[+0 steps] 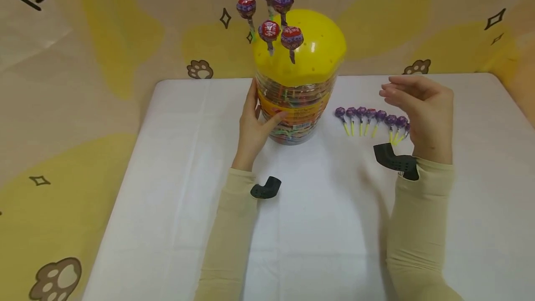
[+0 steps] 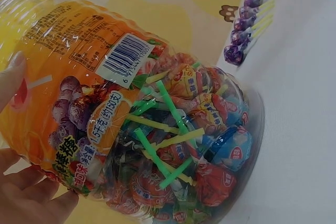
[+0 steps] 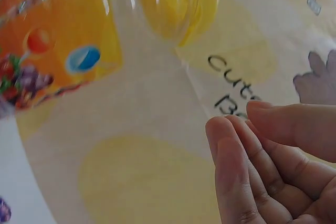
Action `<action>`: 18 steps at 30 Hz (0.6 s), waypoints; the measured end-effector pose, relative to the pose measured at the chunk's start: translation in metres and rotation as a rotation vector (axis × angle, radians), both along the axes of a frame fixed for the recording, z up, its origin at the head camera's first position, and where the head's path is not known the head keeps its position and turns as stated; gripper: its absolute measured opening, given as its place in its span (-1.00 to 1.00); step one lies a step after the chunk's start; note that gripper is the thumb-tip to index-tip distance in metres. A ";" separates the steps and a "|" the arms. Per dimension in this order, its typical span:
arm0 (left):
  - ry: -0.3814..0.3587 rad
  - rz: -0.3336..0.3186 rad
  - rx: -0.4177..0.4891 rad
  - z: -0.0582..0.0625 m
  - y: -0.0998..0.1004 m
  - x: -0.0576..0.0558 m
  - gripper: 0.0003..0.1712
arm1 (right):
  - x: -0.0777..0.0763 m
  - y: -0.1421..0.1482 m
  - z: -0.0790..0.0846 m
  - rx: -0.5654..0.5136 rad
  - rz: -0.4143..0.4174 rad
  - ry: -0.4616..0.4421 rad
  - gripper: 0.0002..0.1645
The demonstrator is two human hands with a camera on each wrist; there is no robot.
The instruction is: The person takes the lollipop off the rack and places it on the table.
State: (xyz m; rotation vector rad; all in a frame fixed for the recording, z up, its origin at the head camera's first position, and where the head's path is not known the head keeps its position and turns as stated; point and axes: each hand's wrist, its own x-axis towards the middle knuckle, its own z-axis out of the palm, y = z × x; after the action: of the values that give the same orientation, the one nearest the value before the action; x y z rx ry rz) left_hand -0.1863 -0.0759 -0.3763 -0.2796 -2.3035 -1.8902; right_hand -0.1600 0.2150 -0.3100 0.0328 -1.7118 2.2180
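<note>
A clear plastic jar (image 1: 290,127) full of wrapped lollipops stands upright on the table, with an orange label around it. Its domed yellow lid (image 1: 313,59) has several purple-and-red lollipops (image 1: 269,30) sticking up from its left half. My left hand (image 1: 254,129) grips the jar's left side, thumb across the front of the label; fingers curl round it in the left wrist view. Raised to the right of the jar, my right hand (image 1: 432,115) has loosely bent fingers and thumb, with nothing between them in the right wrist view.
A row of purple-wrapped lollipops (image 1: 361,113) with yellow sticks lies on the white tabletop (image 1: 188,175) right of the jar, its right end partly hidden by my right hand. A patterned yellow-and-cream cloth (image 1: 376,22) hangs behind the table's far edge.
</note>
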 end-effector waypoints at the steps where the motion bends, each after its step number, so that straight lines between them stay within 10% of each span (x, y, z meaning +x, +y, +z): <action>1: 0.001 0.000 0.001 0.000 0.000 0.000 0.05 | 0.000 -0.004 0.003 0.003 0.000 0.010 -0.65; 18: -0.011 0.013 -0.002 0.001 0.001 0.000 0.05 | 0.001 -0.076 0.040 0.119 0.129 0.118 -0.71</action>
State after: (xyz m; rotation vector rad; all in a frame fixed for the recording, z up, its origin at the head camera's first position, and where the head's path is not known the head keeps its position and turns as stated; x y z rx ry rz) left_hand -0.1861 -0.0753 -0.3753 -0.2553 -2.3088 -1.8881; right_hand -0.1586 0.1392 -0.2697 0.3053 -1.8206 2.1524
